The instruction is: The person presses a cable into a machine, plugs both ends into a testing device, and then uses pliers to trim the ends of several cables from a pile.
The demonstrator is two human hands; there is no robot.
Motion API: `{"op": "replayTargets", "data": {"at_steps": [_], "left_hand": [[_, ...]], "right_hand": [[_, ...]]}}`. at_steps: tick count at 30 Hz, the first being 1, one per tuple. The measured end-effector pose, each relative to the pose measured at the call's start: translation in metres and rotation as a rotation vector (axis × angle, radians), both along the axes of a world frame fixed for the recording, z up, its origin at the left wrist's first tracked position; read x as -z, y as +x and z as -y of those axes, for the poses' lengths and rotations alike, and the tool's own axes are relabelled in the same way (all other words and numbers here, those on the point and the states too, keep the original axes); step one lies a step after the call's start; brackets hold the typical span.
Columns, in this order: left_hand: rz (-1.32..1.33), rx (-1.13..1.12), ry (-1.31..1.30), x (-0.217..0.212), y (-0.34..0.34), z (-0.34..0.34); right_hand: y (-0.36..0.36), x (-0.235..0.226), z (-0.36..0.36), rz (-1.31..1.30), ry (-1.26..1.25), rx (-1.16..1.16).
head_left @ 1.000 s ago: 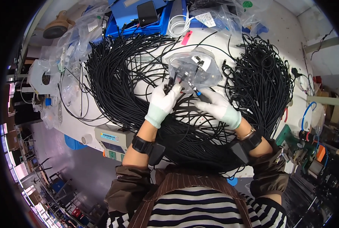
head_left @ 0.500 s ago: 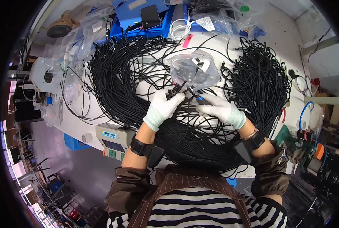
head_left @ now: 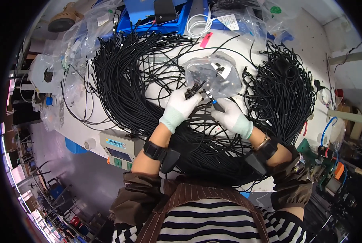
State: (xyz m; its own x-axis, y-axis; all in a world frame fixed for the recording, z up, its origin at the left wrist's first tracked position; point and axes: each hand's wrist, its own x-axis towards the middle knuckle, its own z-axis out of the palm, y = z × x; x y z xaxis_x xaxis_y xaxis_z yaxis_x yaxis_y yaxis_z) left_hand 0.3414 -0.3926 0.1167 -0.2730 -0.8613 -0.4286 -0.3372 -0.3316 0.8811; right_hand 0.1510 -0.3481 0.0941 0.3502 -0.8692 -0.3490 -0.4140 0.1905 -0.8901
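Note:
My left hand (head_left: 181, 107), in a white glove, pinches the black connector end of a thin cable (head_left: 193, 90) just below a clear plastic bag (head_left: 213, 77) of small parts. My right hand (head_left: 229, 116), also gloved, holds a small dark tool with a blue tip (head_left: 214, 103) close to that connector. Both hands rest over a large fan of black cables (head_left: 128, 93) spread on the white table (head_left: 306, 36). A second heap of black cables (head_left: 282, 97) lies right of my right hand.
A blue tray (head_left: 177, 20) with a black box and a white coiled cord sits at the far edge. Clear bags (head_left: 79, 36) pile up at the far left. A small grey device with a label (head_left: 120, 148) stands at the table's near-left edge.
Both hands stayed near the bag, my left fingers shifting slightly on the connector. The view has tilted a little, nothing else moved.

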Motion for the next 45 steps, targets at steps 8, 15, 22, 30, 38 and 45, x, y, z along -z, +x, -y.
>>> {"op": "replayTargets", "data": {"at_steps": [8,15,22,30,38,45], "left_hand": [[-0.136,-0.178,0.092,-0.007,0.036,-0.023],[-0.359,-0.38,0.041,-0.012,0.089,-0.11],[-0.479,-0.427,-0.123,0.001,0.098,-0.139],[-0.642,-0.468,0.119,0.016,0.12,-0.145],[-0.691,-0.506,0.156,0.023,0.125,-0.141],[-0.729,-0.533,0.2,0.023,0.123,-0.133]], "right_hand": [[0.006,-0.021,-0.005,0.316,0.301,0.147],[0.054,-0.06,0.02,0.113,-0.186,-0.109],[0.154,0.002,0.099,-0.443,-0.306,-0.328],[0.186,0.035,0.113,-0.566,-0.154,-0.343],[0.159,0.025,0.13,-0.395,-0.574,-0.17],[0.173,0.025,0.158,-0.785,-0.205,-0.366]]}}
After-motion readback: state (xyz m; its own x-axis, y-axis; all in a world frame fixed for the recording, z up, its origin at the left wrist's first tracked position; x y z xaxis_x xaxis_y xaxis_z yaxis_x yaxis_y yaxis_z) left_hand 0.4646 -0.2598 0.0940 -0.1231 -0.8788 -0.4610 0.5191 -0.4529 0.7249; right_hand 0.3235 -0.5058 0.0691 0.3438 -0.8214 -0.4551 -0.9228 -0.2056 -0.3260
